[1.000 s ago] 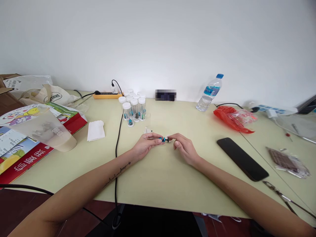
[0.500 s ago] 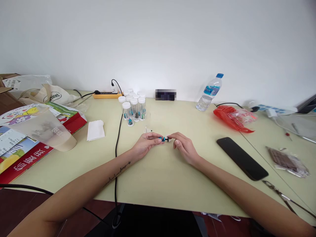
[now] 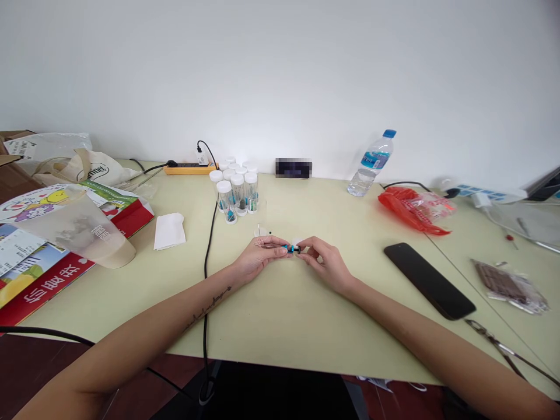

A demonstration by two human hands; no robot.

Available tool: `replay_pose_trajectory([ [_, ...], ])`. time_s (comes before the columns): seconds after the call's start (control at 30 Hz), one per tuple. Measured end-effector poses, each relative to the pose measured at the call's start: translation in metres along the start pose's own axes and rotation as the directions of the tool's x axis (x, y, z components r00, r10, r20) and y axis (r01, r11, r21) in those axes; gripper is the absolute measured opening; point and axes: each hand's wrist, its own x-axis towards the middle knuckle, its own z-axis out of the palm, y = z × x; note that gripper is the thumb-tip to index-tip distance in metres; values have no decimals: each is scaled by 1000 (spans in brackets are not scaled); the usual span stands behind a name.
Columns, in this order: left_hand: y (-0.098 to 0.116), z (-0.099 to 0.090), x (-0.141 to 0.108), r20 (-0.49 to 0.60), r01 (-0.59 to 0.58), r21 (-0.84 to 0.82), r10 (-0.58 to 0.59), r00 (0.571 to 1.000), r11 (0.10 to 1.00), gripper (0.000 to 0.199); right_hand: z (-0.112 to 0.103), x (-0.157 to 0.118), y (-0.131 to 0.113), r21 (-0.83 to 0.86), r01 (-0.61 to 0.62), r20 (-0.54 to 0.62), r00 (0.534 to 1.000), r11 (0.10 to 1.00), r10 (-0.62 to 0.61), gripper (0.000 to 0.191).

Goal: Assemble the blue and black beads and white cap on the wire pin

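Between thumb and fingers, my left hand (image 3: 259, 255) grips a small blue and black part (image 3: 290, 249) with thin pale strands running back over the hand. Its exact kind is too small to make out. My right hand (image 3: 324, 262) pinches the black right end of that same part with thumb and forefinger. Just behind my left hand lies a small clear round piece (image 3: 259, 231) with a tiny dark dot beside it. Several clear tubes with white caps (image 3: 237, 192) stand farther back, small blue and dark pieces inside.
On the right lie a black phone (image 3: 429, 281), a red plastic bag (image 3: 409, 210) and a tilted water bottle (image 3: 371, 163). To the left are a plastic cup (image 3: 98, 233), a white paper (image 3: 170, 231) and a power strip (image 3: 188, 169). A black cable (image 3: 209, 251) crosses the table under my left forearm.
My right thumb and forefinger have closed on the black end of the part, where before the forefinger only touched it. My left hand keeps its hold.
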Motion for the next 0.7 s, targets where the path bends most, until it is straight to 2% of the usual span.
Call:
replay_pose_trajectory([
  [0.17, 0, 0, 0, 13, -10, 2, 10, 1000, 1000, 23, -1, 1, -1, -17, -32, 23, 999, 999, 32, 19],
  [0.4, -2, -1, 2, 21, -23, -3, 23, 1000, 1000, 23, -5, 3, -4, -49, -73, 108, 991, 996, 78, 32],
  [0.7, 2, 1, 0, -12, 21, -11, -22, 1000, 1000, 25, 0, 1, 1, 6, -62, 56, 996, 998, 62, 15],
])
